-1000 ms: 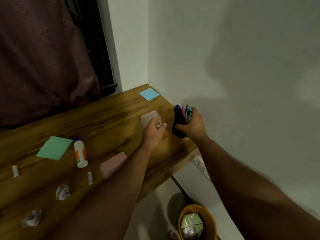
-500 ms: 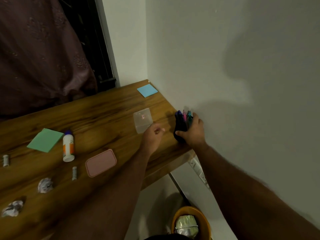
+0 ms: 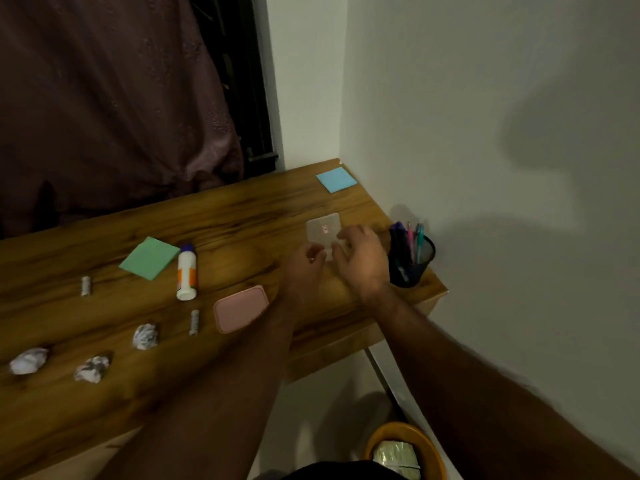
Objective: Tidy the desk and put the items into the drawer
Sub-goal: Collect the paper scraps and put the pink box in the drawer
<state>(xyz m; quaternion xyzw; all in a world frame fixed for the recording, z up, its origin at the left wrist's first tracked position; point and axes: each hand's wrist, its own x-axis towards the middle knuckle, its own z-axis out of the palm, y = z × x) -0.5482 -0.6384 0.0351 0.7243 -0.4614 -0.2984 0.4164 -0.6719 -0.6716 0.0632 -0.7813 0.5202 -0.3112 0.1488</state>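
Both hands meet over a small clear plastic box [image 3: 323, 230] lying flat on the wooden desk [image 3: 242, 216], at about one o'clock from where the person stands. The right hand [image 3: 360, 258] reaches across it with fingers spread and loosely bent, their tips at the box's near right edge; whether they actually pinch it I cannot tell. The left hand [image 3: 306, 268] sits just at the box's seven o'clock with fingers curled in; anything held there is hidden.

At three o'clock from the box stands a black mesh pen cup [image 3: 414, 261], apart from both hands. A pink lid [image 3: 240, 308] lies at seven o'clock.

The box looks light, stiff and rather slick, probably thin-walled, so it should slide on the wood before it lifts. I would take it by two opposite edges, thumb against fingers, not from the flat top. No drawer is in sight.
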